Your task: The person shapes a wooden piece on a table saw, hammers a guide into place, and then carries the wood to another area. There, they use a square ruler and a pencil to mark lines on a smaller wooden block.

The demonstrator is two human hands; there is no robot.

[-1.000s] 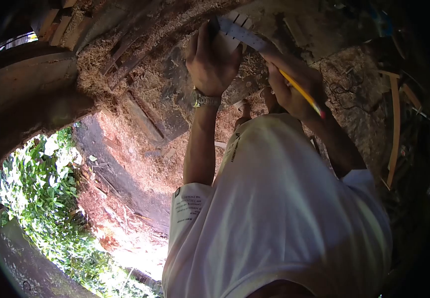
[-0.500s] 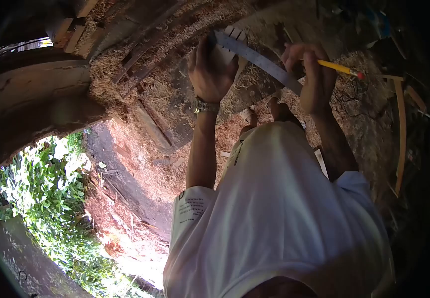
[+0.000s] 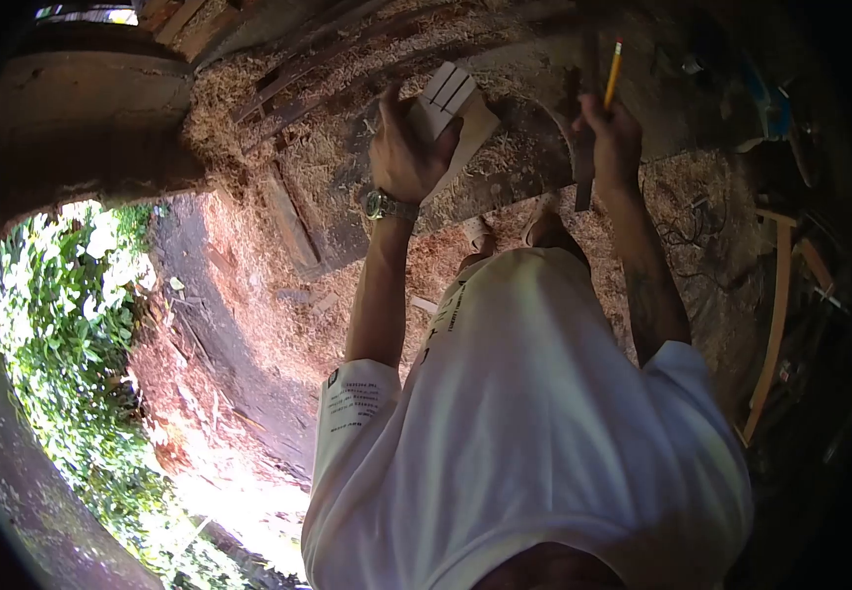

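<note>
My left hand (image 3: 408, 157), with a watch on its wrist, grips a pale wooden block (image 3: 431, 116) between thumb and fingers. Several dark parallel lines or slots cross the block's far end. A flat pale board (image 3: 477, 123) shows just beyond the thumb, partly hidden by the block and the hand. To the right, my right hand (image 3: 617, 147) is closed around a yellow pencil (image 3: 613, 79), its eraser end pointing up and away. The same hand holds a metal ruler (image 3: 583, 187), now dark and seen nearly upright, apart from the block.
Wood shavings (image 3: 224, 118) cover much of the work surface and ground. A long thin wooden strip (image 3: 772, 324) lies at the right, with a blue object (image 3: 772, 108) farther back. A dark plank (image 3: 293, 216) lies left of my left forearm. Green plants (image 3: 72, 305) grow at the lower left.
The ruler has come off the block and swung upright to the right with my right hand. The pencil has turned from pointing sideways to pointing upward. The block's marked end is now uncovered.
</note>
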